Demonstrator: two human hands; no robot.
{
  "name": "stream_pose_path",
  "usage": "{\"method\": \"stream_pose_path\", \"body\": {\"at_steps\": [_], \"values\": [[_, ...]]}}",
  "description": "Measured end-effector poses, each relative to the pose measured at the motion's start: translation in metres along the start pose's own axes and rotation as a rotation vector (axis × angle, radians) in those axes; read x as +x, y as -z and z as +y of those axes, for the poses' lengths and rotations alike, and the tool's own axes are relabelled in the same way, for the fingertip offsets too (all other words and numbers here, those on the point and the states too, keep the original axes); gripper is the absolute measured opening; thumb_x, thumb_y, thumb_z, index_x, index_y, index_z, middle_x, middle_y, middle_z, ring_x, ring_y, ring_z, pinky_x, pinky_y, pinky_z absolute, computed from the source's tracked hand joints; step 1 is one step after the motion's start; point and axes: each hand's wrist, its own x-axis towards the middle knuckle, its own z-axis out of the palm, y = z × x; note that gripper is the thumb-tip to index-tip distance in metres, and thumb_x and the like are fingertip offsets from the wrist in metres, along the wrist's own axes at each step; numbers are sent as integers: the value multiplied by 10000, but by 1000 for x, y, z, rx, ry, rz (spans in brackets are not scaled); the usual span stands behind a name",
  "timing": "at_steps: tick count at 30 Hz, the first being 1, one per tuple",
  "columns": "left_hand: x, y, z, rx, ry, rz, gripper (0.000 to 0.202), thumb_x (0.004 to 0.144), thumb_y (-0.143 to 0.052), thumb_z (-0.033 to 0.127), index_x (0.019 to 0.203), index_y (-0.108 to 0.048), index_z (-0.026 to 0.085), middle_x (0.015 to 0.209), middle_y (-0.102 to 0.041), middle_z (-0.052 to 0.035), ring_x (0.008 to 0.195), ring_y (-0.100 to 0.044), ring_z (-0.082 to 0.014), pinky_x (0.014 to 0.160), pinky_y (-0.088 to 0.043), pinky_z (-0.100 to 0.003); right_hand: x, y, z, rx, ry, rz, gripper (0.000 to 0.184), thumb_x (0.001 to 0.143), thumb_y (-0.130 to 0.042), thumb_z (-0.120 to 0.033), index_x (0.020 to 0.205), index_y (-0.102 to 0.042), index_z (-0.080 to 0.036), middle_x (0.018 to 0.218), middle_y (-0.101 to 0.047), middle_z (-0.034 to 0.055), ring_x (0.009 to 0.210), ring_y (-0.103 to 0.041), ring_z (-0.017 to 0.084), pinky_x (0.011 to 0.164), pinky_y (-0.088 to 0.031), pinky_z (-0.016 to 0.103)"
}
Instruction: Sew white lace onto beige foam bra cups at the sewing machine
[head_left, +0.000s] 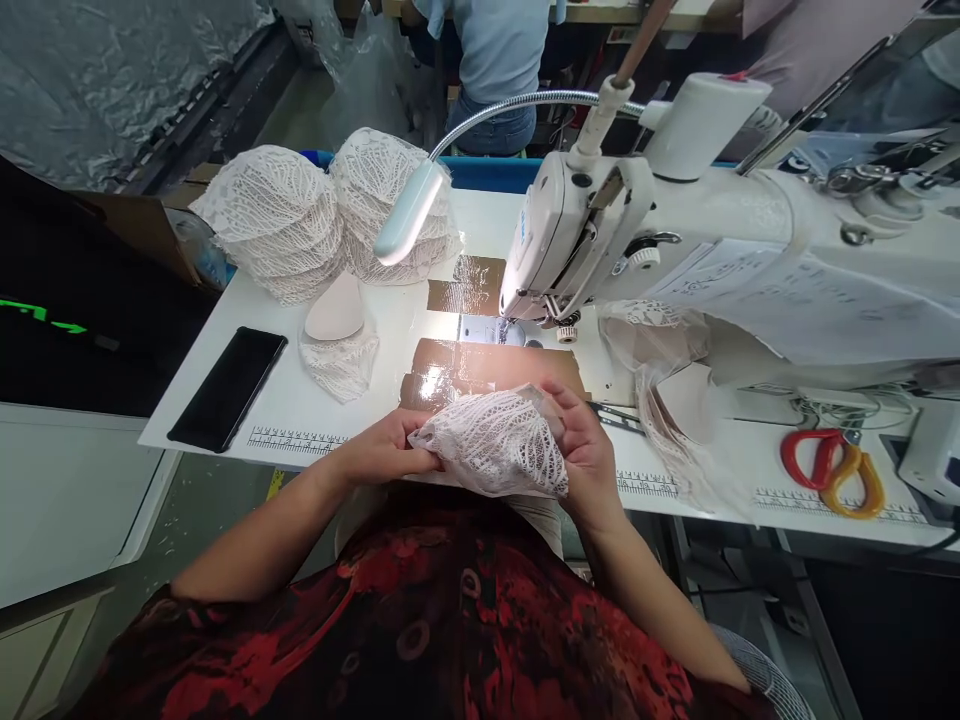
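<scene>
Both my hands hold a white lace bra cup (499, 440) at the table's front edge, before the sewing machine (570, 240). My left hand (390, 445) pinches its left end between thumb and fingers. Around the right end, my right hand (585, 450) is closed, its fingers partly behind the lace. Beyond the cup lie strips of brown tape (495, 365) on the table, below the needle area. To the left rests a smooth beige cup pad (335, 308) on a lace piece (341, 365).
Two stacks of lace cups (274, 220) stand at the back left, near a lamp (411, 212). A black phone (227, 388) lies at left. Right of my hands are more lace pieces (686, 410), small snips (619, 416) and red-orange scissors (832, 470). A person (499, 50) sits beyond the table.
</scene>
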Motion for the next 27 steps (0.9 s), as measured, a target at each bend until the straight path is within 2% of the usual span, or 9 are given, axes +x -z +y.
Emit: {"method": "stream_pose_path", "body": {"at_steps": [6, 9, 11, 15, 17, 19, 22, 25, 27], "values": [[8, -18, -9, -331, -55, 181, 266, 656, -696, 185, 908, -638, 122, 750, -646, -16, 662, -610, -140, 620, -537, -257, 9, 1, 12, -36, 47, 90, 313, 710, -710, -513, 823, -599, -243, 689, -633, 0, 629, -583, 164, 562, -462, 275], [10, -22, -9, -463, -41, 296, 323, 661, -731, 205, 955, -622, 126, 747, -647, -14, 625, -605, -133, 560, -539, -242, 10, 5, 14, -33, -14, 46, 469, 823, -473, -653, 753, -643, -222, 645, -630, 36, 636, -593, 197, 539, -452, 302], [10, -24, -9, -576, -40, 344, 337, 697, -724, 236, 997, -611, 133, 785, -665, -23, 655, -625, -138, 571, -538, -230, 9, 7, 12, -49, -8, 16, 439, 814, -518, -624, 781, -672, -214, 685, -650, 38, 658, -599, 197, 570, -464, 306], [12, -32, -6, -859, -7, 185, 524, 772, -647, 471, 1167, -565, 136, 1069, -667, -114, 935, -651, -212, 765, -554, -306, 7, 1, 1, -193, 169, -18, 167, 793, -663, -389, 801, -702, -227, 768, -673, 10, 697, -598, 167, 649, -477, 292], [16, -39, -4, -908, 48, 96, 539, 750, -669, 464, 1159, -575, 128, 1106, -658, -131, 990, -636, -235, 814, -540, -334, 7, -6, -3, -307, 287, -39, 132, 791, -666, -320, 709, -694, -221, 731, -663, 9, 716, -598, 169, 695, -478, 304], [22, -47, -1, -880, 67, 120, 442, 692, -718, 287, 1087, -614, 118, 1024, -686, -107, 945, -645, -224, 805, -529, -313, 8, -15, -3, -371, 337, -59, 183, 767, -687, -284, 601, -657, -212, 664, -633, 6, 713, -586, 168, 713, -471, 309], [30, -58, -1, -802, 31, 276, 436, 555, -672, 40, 982, -655, 121, 866, -702, -46, 850, -652, -191, 791, -511, -281, 9, -22, 4, -211, 195, -27, 213, 751, -706, -324, 586, -631, -211, 608, -590, -12, 625, -538, 140, 613, -451, 279], [27, -55, -7, -715, 19, 331, 275, 543, -693, 35, 796, -657, 134, 665, -649, -2, 668, -616, -139, 670, -499, -247, 13, -20, 9, 118, 35, 91, 229, 689, -749, -411, 655, -630, -219, 637, -613, -17, 596, -532, 132, 593, -463, 279], [15, -43, -11, -623, 6, 193, 162, 591, -740, 109, 599, -580, 132, 505, -547, 22, 508, -527, -95, 557, -455, -223, 17, -14, 6, 231, 8, 170, 274, 629, -785, -432, 667, -614, -221, 663, -631, -11, 619, -556, 143, 631, -489, 299]]}}
